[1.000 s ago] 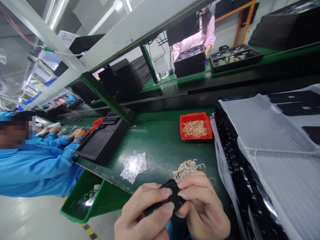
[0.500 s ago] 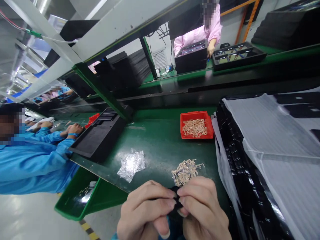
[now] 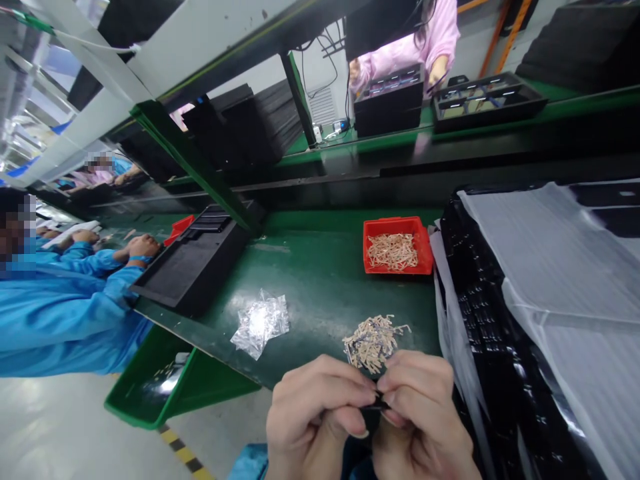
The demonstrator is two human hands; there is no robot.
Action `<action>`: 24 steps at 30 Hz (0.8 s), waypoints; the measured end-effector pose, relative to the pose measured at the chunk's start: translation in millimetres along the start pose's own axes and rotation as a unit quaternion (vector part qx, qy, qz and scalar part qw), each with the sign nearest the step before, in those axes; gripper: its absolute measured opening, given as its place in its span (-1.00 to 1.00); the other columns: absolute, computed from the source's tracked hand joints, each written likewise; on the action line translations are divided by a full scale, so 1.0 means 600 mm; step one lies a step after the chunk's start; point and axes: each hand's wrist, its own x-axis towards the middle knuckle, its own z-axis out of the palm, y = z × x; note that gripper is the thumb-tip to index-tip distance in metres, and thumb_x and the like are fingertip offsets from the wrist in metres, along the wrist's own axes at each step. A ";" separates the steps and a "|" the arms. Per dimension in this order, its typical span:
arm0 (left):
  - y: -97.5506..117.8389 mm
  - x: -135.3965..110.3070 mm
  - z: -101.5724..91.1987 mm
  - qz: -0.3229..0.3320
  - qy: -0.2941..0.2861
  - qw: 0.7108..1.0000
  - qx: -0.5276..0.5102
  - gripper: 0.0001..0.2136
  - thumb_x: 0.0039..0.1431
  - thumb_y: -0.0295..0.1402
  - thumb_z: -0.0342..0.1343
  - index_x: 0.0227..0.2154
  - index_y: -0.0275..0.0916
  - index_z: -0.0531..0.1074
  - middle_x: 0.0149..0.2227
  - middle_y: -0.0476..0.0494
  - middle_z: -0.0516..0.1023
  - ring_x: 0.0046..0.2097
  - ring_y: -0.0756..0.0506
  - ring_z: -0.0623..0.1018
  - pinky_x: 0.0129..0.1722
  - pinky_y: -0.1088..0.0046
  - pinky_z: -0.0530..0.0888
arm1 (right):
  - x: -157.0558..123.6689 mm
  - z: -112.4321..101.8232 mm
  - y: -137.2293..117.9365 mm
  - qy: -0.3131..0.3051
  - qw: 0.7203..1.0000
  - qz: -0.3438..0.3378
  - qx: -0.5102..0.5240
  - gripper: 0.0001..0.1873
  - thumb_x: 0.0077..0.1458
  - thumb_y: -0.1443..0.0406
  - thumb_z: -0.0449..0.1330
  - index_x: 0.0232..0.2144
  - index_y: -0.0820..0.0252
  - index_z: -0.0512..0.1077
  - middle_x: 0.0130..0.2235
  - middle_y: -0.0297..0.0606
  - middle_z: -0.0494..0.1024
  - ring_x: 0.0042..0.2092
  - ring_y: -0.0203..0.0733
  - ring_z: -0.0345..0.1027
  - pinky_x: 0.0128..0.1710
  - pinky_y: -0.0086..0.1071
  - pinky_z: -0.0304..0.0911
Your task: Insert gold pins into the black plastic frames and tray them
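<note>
Both hands meet low in the view, at the near edge of the green bench. My left hand is closed, its thumb and fingers pinching a small black part. From the other side my right hand grips the same part, fingertips nearly touching the left ones. Most of the part is hidden by the fingers, so its kind does not show. Just beyond my hands lies a loose pile of small beige strip-like pieces. A red bin behind it holds more such pieces.
Clear plastic pieces lie left on the bench. A black foam tray stands farther left beside a co-worker in blue. Below hangs a green bin. Stacked black trays with white sheets border the right. Opposite, a person wears pink.
My two hands, still pinching the black part, have shifted slightly right in the view. The part looks thinner and flatter now. Across the bench, the hand of the person in pink has risen.
</note>
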 end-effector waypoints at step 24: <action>-0.012 -0.004 -0.034 0.117 -0.050 0.991 0.053 -0.82 0.51 -0.17 0.12 -0.05 -0.05 0.60 -0.14 -0.08 0.76 -0.27 -0.10 0.74 -0.21 0.27 0.71 | -0.010 -0.011 0.001 0.017 1.000 0.003 0.004 -0.71 0.41 0.20 0.25 -0.40 0.12 0.48 -0.38 -0.31 0.64 -0.31 -0.14 0.48 -0.33 -0.10 0.45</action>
